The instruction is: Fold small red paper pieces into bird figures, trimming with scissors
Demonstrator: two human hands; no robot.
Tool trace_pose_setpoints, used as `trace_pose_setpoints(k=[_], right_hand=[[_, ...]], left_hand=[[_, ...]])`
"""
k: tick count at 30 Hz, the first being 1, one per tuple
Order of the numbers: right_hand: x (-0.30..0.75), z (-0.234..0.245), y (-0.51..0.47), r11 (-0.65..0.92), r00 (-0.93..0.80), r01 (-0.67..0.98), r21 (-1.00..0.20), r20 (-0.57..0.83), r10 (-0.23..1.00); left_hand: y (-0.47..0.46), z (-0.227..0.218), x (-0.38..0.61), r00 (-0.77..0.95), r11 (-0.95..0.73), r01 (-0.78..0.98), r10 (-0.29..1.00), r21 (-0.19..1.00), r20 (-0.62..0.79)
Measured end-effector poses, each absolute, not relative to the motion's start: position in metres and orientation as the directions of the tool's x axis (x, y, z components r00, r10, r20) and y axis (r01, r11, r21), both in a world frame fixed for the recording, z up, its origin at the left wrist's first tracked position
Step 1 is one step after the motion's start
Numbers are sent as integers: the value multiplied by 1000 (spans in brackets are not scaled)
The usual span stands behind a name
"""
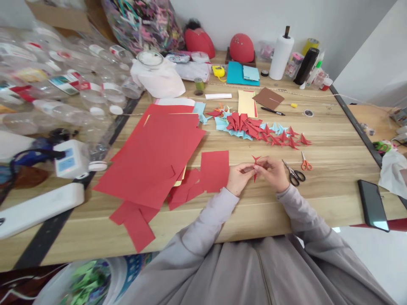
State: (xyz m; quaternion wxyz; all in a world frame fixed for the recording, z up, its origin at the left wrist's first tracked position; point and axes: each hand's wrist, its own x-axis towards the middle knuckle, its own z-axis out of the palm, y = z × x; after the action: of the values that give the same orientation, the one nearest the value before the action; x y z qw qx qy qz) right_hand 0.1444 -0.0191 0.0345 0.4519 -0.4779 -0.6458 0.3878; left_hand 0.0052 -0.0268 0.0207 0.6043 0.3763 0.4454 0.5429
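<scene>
Between my fingertips is a small folded red paper piece [255, 176], narrow and pointed at its lower end, with a forked top. My left hand [239, 177] pinches it from the left. From the right, my right hand [272, 173] closes on the same piece, thumb and fingers meeting at its middle. Just left of my left hand lies a red paper square [215, 171]. Beyond my hands is a cluster of folded red paper pieces [284, 137], mixed with light blue folded pieces [237, 130]. Black-handled scissors [295, 174] and small orange scissors [306, 162] lie right of my right hand.
Large red sheets [155, 148] are stacked at left, with red offcuts [138, 226] below. Plastic bottles [104, 95] crowd the far left. A phone [372, 204] lies near the right edge. A black pen [272, 111] and brown paper [269, 98] lie farther back.
</scene>
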Motion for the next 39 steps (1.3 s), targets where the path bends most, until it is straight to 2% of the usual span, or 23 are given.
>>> trace_pose_setpoints(k=[3, 6, 13, 21, 26, 31, 36, 39], right_hand=[[137, 27, -10, 127, -200, 22, -992, 120, 972], [138, 22, -8, 65, -221, -77, -995, 80, 972], [138, 17, -13, -1, -180, -73, -997, 12, 984], [138, 19, -13, 38, -17, -87, -995, 40, 999], [138, 23, -13, 37, -71, -49, -998, 41, 997], [140, 27, -14, 42, -134, -62, -997, 50, 990], [142, 23, -13, -15, -151, -102, -995, 1, 988], [143, 21, -13, 9, -129, -82, -997, 20, 991]], left_hand=[[-26, 20, 3, 55, 174, -353, 985, 919, -165], [-25, 18, 0, 103, 247, -395, 969, 885, -224], [-25, 14, 1, 124, 299, -391, 954, 870, -272], [-24, 15, 0, 36, 195, -402, 980, 895, -198], [-24, 15, 2, 96, 140, -305, 989, 942, -116], [-24, 17, 3, 71, 85, -256, 995, 963, -69], [-24, 20, 1, 80, 122, -276, 991, 953, -103], [-25, 20, 0, 90, 143, -297, 989, 944, -122]])
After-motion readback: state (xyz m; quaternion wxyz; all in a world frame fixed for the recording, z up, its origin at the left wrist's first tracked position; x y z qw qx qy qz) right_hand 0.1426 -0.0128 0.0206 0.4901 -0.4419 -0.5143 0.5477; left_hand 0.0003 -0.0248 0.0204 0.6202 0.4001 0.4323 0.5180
